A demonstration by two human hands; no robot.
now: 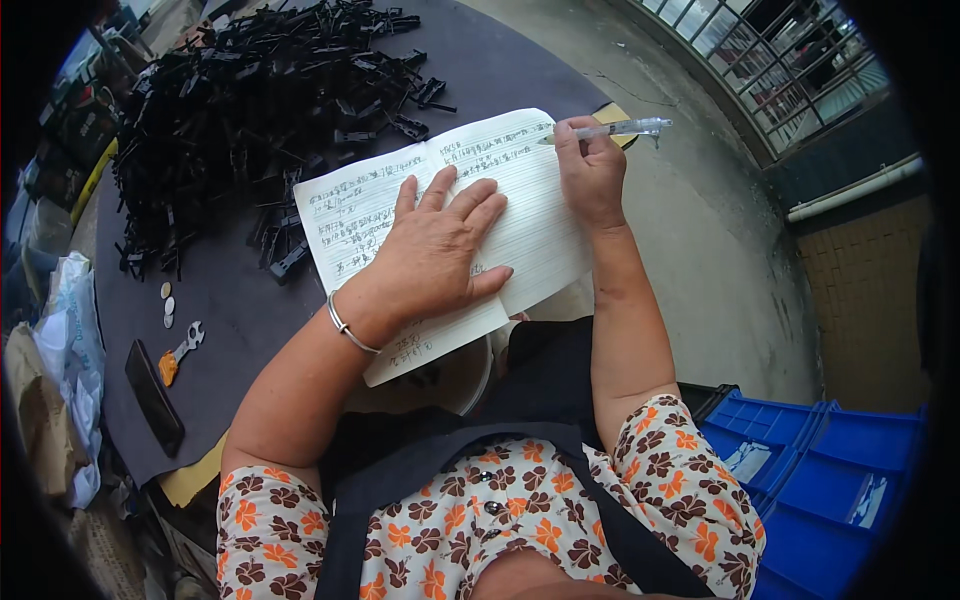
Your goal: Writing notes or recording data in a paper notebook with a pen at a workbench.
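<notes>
An open lined notebook point(520, 190) with handwriting lies at the near edge of a dark round table point(230, 310). My left hand point(435, 250) rests flat on its pages, fingers spread, with a metal bangle on the wrist. My right hand point(590, 170) grips a clear pen point(625, 128) whose tip touches the upper right page. A pale bucket rim point(478, 385) shows under the notebook's near corner.
A big heap of black plastic parts point(240, 110) covers the table's far left. A dark phone point(153, 397), a small metal tool with an orange tag point(180, 350) and three coins point(167, 305) lie at left. Blue crates point(830, 480) stand on the concrete floor at right.
</notes>
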